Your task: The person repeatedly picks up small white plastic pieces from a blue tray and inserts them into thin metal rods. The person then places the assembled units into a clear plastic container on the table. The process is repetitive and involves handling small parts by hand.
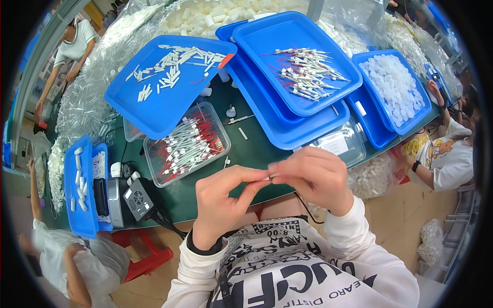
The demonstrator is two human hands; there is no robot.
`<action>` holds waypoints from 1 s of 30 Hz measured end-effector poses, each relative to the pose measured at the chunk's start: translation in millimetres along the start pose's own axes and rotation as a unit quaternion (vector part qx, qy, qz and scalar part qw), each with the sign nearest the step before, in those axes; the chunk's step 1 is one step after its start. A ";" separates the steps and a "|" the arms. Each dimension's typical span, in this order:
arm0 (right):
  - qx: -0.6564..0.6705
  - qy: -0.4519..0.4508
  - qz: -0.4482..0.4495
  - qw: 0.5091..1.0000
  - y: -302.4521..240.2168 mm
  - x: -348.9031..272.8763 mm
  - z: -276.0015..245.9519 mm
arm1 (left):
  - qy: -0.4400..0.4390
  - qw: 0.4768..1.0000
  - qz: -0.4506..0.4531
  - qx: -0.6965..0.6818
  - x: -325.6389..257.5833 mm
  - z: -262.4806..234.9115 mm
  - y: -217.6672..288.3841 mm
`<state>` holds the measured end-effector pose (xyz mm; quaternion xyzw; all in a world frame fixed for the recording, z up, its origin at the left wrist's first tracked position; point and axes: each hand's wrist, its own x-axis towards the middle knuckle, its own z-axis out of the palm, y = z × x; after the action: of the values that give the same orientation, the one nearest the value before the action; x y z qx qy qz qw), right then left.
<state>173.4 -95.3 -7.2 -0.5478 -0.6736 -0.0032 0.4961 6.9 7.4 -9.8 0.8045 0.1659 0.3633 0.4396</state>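
Note:
My left hand [222,197] and my right hand [317,177] meet fingertip to fingertip over the front edge of the green table [251,132]. Both pinch something small and pale, mostly hidden by the fingers; its kind does not show. Just beyond my left hand stands a clear plastic box [154,173] of thin white pieces with red wires. Past my right hand, a blue tray [257,38] holds a heap of similar white pieces with red wires, stacked on other blue trays. To the left, another blue tray [120,95] carries small white tubes.
At the right, a blue tray [422,109] holds translucent white caps. A grey device with a fan [137,200] and cables sits at the left, beside a blue tray [84,218] of white cylinders. Clear bags line the back. Other people sit on both sides.

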 end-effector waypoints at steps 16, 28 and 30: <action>-0.013 -0.083 0.066 0.994 8.0 22.6 7.4 | 0.015 0.998 -0.013 0.065 -0.3 -25.0 -8.4; -0.216 -0.071 0.180 0.957 99.2 111.0 -51.7 | 0.072 0.921 -0.003 0.382 16.8 -59.5 -59.5; -0.334 -0.102 0.208 0.913 120.7 119.6 -61.3 | 0.071 0.911 -0.013 0.406 16.1 -57.4 -72.7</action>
<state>314.7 7.2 39.2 -0.8070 -0.5508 -0.0686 0.2016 -20.2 91.1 -42.9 0.8834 0.3403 0.3153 0.0667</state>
